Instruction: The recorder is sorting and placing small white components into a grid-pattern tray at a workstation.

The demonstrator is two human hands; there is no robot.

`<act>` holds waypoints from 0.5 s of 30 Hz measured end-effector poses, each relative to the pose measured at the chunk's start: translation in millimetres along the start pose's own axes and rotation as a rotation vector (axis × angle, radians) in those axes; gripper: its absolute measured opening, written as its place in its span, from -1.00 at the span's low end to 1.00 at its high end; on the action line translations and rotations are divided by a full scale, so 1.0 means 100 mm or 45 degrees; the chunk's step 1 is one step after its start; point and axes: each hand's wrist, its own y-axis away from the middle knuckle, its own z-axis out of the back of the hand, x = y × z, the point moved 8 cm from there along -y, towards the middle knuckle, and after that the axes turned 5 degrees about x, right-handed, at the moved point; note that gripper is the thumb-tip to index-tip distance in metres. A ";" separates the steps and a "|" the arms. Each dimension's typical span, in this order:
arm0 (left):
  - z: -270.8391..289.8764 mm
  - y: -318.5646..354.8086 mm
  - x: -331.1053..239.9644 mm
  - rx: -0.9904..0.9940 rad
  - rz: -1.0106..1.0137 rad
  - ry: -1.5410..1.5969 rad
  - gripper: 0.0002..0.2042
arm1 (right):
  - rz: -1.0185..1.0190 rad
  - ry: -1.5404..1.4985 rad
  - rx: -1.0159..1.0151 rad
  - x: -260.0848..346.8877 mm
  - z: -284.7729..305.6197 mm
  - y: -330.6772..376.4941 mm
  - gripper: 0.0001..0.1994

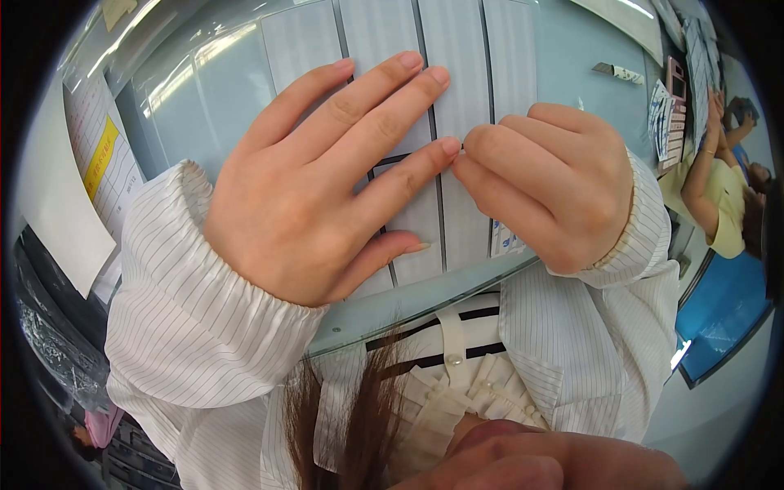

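White strip-like sheets [461,73] lie side by side on a glass-topped table, with dark lines between them. My left hand [314,175] rests on these strips, palm down, its fingers stretched out and apart. Its index fingertip almost meets my right hand [547,180], which is closed in a pinch over the strips. A tiny dark bit shows at the pinching fingertips, too small to name. Under the right hand, a blue-and-white printed piece [505,238] is partly covered.
A small blade with a patterned handle [621,73] lies at the far right, near a pink calculator [676,102] and printed slips [660,114]. Papers with a yellow band [101,158] are at left. A person in yellow [723,208] is at right.
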 end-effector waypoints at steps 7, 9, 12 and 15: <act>-0.01 0.01 -0.02 0.001 -0.005 -0.001 -0.41 | 0.081 -0.103 -0.031 0.00 0.01 0.08 -0.59; -0.01 0.01 -0.02 -0.005 -0.007 0.005 -0.38 | 0.089 -0.121 -0.055 0.00 0.05 0.12 -0.59; 0.01 0.01 -0.02 0.001 0.009 0.023 -0.35 | 0.040 -0.003 -0.049 -0.03 0.10 0.13 -0.59; 0.01 0.01 0.00 -0.024 0.048 0.059 -0.34 | 0.011 0.035 -0.057 -0.04 0.06 0.13 -0.59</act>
